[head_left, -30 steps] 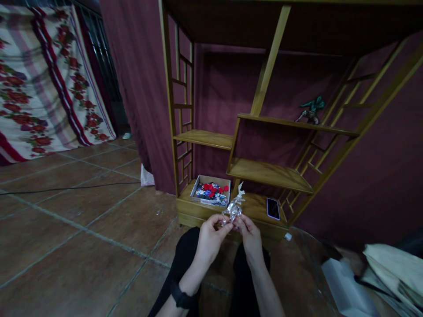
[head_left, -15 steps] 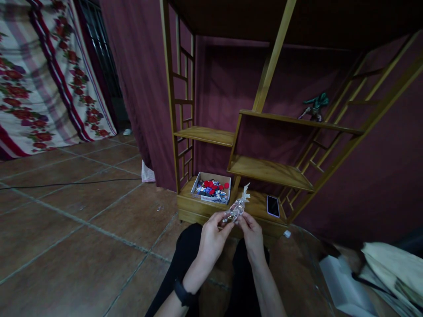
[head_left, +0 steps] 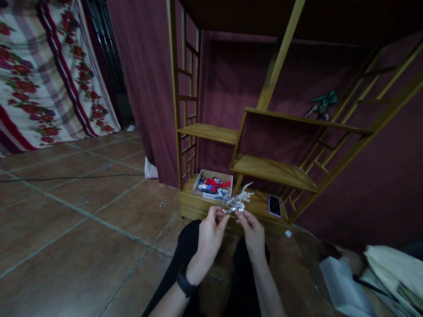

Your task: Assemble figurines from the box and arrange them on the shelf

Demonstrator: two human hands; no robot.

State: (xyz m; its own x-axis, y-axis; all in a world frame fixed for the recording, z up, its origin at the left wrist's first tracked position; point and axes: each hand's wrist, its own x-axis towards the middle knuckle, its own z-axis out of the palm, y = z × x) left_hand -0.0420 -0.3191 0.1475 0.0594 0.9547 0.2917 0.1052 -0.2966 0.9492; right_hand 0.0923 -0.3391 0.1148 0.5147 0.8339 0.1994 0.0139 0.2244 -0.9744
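A clear, glassy deer-like figurine (head_left: pixel 235 203) with pale branching antlers is held up in front of the shelf's low base. My left hand (head_left: pixel 212 231), with a dark band on the wrist, pinches its left end between thumb and fingers. At its underside near the right end, my right hand (head_left: pixel 251 233) grips with thumb and fingertips. Just behind it stands an open shallow box (head_left: pixel 202 192) filled with small mixed pieces, several of them red discs. To the right of the figurine lies a phone (head_left: pixel 274 206), its screen dark.
A wooden shelf unit (head_left: pixel 272 167) rises ahead, its boards at several heights. On an upper board stands a green figure (head_left: pixel 323 105). A white box (head_left: pixel 345 286) and a pale bag (head_left: pixel 396 268) lie at lower right. A black cable (head_left: pixel 72 177) crosses the tiled floor.
The figurine has turned from tilted upward to nearly level, its antlers now pointing right. My fingers have shifted on it, and the view has moved slightly left.
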